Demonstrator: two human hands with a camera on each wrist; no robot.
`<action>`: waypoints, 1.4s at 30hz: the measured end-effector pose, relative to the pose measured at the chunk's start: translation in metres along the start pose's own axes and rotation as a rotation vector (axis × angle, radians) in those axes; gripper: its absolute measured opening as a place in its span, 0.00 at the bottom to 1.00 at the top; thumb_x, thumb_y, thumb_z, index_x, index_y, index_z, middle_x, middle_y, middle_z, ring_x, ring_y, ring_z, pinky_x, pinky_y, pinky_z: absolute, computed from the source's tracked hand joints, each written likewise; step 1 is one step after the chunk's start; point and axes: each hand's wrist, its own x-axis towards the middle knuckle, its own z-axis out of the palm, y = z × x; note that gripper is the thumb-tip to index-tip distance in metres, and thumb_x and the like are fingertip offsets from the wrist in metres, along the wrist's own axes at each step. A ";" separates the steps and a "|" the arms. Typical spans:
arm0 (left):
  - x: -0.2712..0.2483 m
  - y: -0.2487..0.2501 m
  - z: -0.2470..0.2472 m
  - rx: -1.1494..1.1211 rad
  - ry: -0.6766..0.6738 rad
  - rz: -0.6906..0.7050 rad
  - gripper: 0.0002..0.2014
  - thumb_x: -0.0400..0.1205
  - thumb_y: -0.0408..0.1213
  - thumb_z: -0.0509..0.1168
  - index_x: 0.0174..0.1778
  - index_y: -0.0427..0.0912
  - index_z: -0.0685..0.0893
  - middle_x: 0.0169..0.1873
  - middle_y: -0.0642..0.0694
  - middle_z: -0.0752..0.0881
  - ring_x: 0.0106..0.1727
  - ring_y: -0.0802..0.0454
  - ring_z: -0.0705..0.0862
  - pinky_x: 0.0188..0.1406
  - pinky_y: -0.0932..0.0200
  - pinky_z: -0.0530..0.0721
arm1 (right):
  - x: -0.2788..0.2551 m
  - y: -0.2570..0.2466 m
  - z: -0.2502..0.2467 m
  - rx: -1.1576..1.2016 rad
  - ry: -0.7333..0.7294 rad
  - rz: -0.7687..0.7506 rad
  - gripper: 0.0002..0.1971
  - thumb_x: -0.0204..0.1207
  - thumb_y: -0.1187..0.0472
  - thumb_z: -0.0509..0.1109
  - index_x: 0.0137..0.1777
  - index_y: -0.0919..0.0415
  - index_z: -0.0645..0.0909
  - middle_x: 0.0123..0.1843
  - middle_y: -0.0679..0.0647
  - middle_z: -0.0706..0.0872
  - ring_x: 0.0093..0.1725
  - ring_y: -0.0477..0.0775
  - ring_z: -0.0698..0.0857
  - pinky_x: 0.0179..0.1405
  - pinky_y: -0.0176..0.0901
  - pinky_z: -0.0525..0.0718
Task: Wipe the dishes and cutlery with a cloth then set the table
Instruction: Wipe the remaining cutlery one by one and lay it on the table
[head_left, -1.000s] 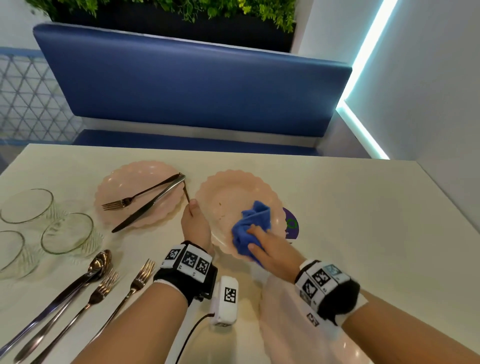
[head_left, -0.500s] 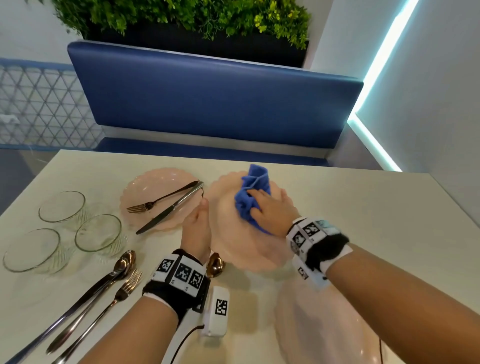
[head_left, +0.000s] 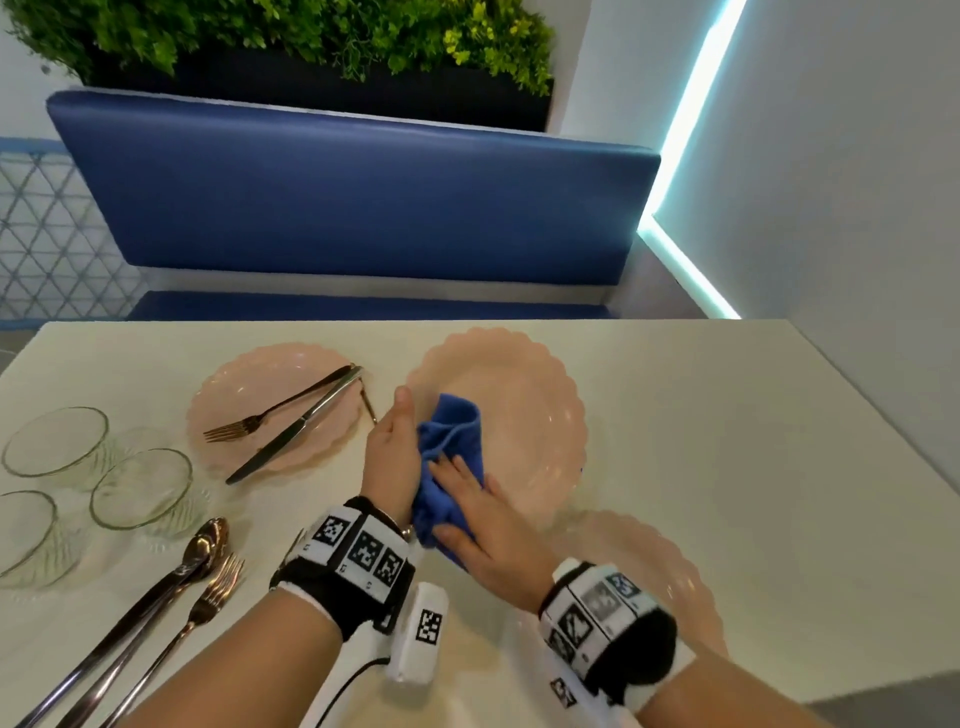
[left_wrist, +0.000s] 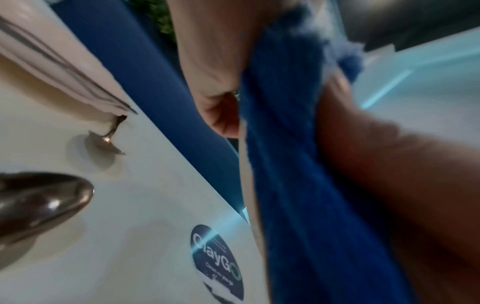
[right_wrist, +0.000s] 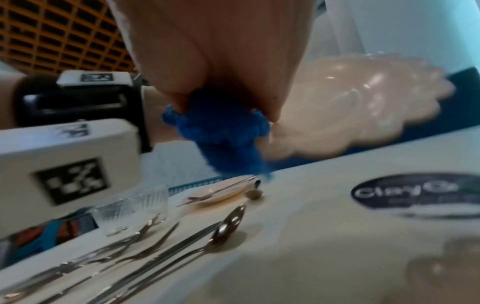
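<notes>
A pink scalloped plate (head_left: 524, 410) is tilted up off the table, and my left hand (head_left: 400, 421) grips its left rim, thumb on the front. My right hand (head_left: 457, 493) holds a bunched blue cloth (head_left: 449, 441) against the plate's near-left part, right beside the left hand. In the right wrist view the cloth (right_wrist: 221, 139) sticks out between the fingers, with the plate (right_wrist: 350, 98) behind. The left wrist view shows the cloth (left_wrist: 285, 164) draped over the plate's thin edge (left_wrist: 244, 156). A second pink plate (head_left: 244, 379) to the left carries a fork and a knife (head_left: 296, 426).
A third pink plate (head_left: 654, 561) lies at the near right. Three glass bowls (head_left: 140, 488) stand at the left. Spoons (head_left: 205, 545) and forks (head_left: 218, 582) lie at the near left. A round dark sticker (right_wrist: 415, 191) is on the table under the lifted plate. A blue bench (head_left: 363, 202) runs behind.
My right hand has dragged the cloth from the plate's far rim down to its near-left part. My left hand still holds the plate's left rim.
</notes>
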 end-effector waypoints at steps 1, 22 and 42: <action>-0.001 -0.001 0.004 0.062 -0.062 0.019 0.26 0.86 0.54 0.46 0.45 0.40 0.84 0.41 0.43 0.87 0.46 0.49 0.86 0.47 0.61 0.82 | 0.001 0.000 -0.009 -0.044 -0.005 0.018 0.31 0.83 0.51 0.55 0.83 0.50 0.46 0.85 0.45 0.47 0.81 0.40 0.41 0.80 0.50 0.39; -0.041 -0.056 0.070 0.179 -0.121 -0.253 0.26 0.85 0.57 0.45 0.49 0.40 0.79 0.35 0.45 0.82 0.36 0.51 0.79 0.31 0.59 0.73 | -0.123 0.021 -0.032 0.189 0.246 0.252 0.08 0.81 0.61 0.64 0.44 0.46 0.78 0.39 0.37 0.78 0.39 0.31 0.76 0.44 0.20 0.69; -0.043 -0.112 0.066 0.824 -0.433 -0.041 0.25 0.85 0.53 0.48 0.35 0.39 0.78 0.39 0.37 0.79 0.48 0.38 0.80 0.43 0.56 0.71 | -0.098 0.073 -0.130 1.484 0.653 0.466 0.21 0.85 0.49 0.52 0.65 0.59 0.80 0.62 0.59 0.84 0.63 0.59 0.82 0.62 0.54 0.80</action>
